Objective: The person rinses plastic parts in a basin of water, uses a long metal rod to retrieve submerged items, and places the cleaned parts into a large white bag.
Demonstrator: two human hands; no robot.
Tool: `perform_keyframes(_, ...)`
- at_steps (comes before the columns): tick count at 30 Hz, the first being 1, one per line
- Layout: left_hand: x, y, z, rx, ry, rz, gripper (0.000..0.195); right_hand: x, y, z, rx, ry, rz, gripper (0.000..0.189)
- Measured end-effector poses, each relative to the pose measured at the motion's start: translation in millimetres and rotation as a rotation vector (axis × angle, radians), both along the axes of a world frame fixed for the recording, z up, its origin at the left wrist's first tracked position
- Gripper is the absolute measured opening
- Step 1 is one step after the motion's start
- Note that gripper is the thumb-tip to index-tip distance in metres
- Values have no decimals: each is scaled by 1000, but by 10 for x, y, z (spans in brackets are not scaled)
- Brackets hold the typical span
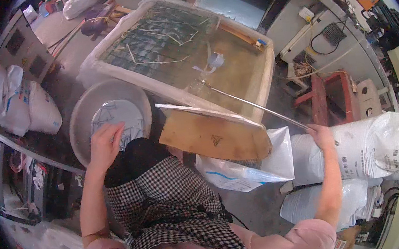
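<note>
My right hand [321, 135] grips one end of a long thin metal rod [256, 108]. Its far tip reaches into a shallow pale-walled tank [270, 66] of murky water, where ripples show around it. Close by the tip, a curled white strip [211, 64] lies in the water. Over a round grey tub [81, 117] hangs my left hand [108, 139], fingers bent and drawn together; whether they pinch anything is hidden. Inside the tub are several thin flat pale pieces [132, 131].
A brown board [215, 137] with a white edge leans at the tank's near side, above an open white sack [236, 175]. Filled white sacks [355, 148] are stacked at right. A red frame [331, 96] stands behind them. More sacks [42, 108] sit at left.
</note>
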State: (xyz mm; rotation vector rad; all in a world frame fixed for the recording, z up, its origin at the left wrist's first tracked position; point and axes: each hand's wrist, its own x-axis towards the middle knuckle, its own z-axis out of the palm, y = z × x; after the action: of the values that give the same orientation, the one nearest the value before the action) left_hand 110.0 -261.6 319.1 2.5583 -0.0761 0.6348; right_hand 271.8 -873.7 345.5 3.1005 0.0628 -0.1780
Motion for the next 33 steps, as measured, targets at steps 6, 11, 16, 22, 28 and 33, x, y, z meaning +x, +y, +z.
perform_keyframes(6,-34,-46,11,-11,-23,-43,13,-419,-360,705,-31,-79,-88,29)
perform_keyframes(11,-116,-23,2,-51,-54,-41,12,-402,-419,743,-23,-146,-83,29)
perform_keyframes(16,-212,-2,-6,-51,-30,-19,12,-236,-62,574,5,-158,-77,32)
perform_keyframes(22,-246,-2,-48,-31,-12,-12,12,-33,129,465,20,-105,-77,29)
perform_keyframes(28,-199,-12,-180,-36,-51,-45,12,88,285,211,-8,-74,-95,28)
perform_keyframes(33,-134,-35,-252,-46,-23,-50,13,105,388,-65,-23,-92,-50,29)
